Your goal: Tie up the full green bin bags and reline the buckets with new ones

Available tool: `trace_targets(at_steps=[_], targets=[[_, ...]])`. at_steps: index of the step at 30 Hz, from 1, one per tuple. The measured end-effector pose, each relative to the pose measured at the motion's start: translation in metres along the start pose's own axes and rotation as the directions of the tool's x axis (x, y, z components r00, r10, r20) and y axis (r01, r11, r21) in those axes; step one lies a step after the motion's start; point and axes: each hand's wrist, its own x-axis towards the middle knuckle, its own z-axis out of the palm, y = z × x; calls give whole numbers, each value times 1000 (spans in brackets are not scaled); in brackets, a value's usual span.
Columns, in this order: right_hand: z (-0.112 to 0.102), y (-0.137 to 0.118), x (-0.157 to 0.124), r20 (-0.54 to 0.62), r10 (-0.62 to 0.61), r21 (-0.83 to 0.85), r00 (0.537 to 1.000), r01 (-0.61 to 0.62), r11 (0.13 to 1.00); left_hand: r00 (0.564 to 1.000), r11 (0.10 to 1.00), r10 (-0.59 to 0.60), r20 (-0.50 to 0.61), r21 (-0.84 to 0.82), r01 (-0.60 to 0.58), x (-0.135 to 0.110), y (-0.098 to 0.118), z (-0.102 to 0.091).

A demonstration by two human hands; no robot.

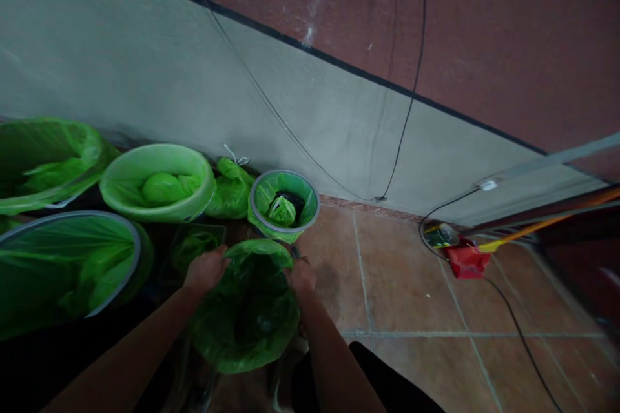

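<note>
In front of my body, a bin lined with a green plastic bag (247, 352) stands between my two arms, its mouth facing up. My left hand (206, 269) is closed on the left side of its rim, over the liner. On the opposite side my right hand (301, 277) grips the rim in the same way. The inside of the bin is dark, and its contents are hard to make out. Just beyond it sits a smaller grey-rimmed bin (312, 206) with a green liner, holding a tied green bag and something black.
More green-lined bins (155, 153) stand along the wall to the left, one with a grey rim (130, 232). A knotted green bag (227, 193) leans by the wall. At right lie a red dustpan (469, 261), a can (442, 234), a yellow pole (523, 230) and a black cable (526, 329).
</note>
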Motion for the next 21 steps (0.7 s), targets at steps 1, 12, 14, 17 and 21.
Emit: trace_targets(at_steps=[1, 12, 14, 17, 21], targets=[[-3, 0, -1, 16, 21, 0, 1000, -21, 1000, 1000, 1000, -15, 22, 7, 15, -3, 0, -1], [-130, 71, -111, -608, 100, 316, 787, 124, 941, 959, 936, -132, -250, -350, 38, -38, -4, -49], [-152, 75, -150, -779, 124, 415, 615, 357, 837, 961, 839, -107, -255, -542, -51, -47, 1, -56], [-168, 65, -191, -785, 180, 587, 593, 619, 522, 983, 530, -87, -161, -843, -91, -66, 12, -66], [-132, 38, -180, -609, 246, 792, 754, 592, 148, 998, 3, -31, 47, -999, 47, -93, 15, -91]])
